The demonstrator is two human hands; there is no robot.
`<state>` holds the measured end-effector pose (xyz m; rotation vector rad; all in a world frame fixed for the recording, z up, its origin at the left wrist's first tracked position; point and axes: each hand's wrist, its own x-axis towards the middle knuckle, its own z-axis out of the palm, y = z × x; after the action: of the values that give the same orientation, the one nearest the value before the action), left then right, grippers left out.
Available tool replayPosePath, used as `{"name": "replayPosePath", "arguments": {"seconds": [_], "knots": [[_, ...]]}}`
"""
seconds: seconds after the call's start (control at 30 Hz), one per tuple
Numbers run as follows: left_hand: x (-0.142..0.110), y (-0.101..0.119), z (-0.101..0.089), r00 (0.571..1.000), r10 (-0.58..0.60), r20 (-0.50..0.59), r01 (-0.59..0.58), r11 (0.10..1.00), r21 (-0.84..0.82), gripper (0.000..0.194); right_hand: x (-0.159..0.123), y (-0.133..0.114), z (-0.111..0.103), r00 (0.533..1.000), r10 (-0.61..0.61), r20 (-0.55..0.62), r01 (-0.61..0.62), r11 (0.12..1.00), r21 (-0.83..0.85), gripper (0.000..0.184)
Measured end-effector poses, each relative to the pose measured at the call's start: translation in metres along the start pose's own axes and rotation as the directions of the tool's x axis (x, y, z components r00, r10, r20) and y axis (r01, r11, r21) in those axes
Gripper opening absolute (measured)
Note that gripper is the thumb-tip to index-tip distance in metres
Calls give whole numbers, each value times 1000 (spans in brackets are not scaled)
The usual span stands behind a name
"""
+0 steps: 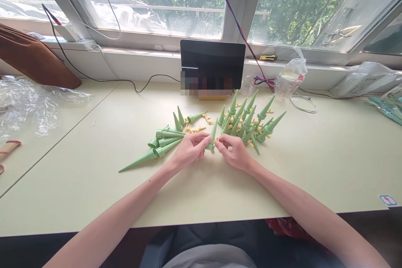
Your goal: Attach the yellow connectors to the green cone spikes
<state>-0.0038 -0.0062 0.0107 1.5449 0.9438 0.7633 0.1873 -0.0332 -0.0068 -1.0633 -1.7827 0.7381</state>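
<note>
At the centre of the frame, the left hand (pixel 192 147) pinches a green cone (pixel 212 135) between thumb and fingers, its tip pointing up; the right hand (pixel 234 150) is just right of it, fingertips drawn together at a small yellow piece (pixel 217 138). Loose green cones (pixel 163 141) lie close against the left hand, one tip reaching out to the left, while a dense cluster of cones with yellow pieces (pixel 248 121) crowds the upper side of the right hand. Bare tabletop (pixel 323 150) spreads widely to the right and lower left; its front edge runs beneath both forearms, well below the hands.
</note>
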Motion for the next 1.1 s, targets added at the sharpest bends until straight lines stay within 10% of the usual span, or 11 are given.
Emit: {"name": "replayPosePath", "arguments": {"seconds": [1.1], "knots": [[1, 4, -4, 998, -8, 66, 15, 995, -102, 42, 2, 0, -9, 995, 96, 30, -100, 972, 212, 35]]}}
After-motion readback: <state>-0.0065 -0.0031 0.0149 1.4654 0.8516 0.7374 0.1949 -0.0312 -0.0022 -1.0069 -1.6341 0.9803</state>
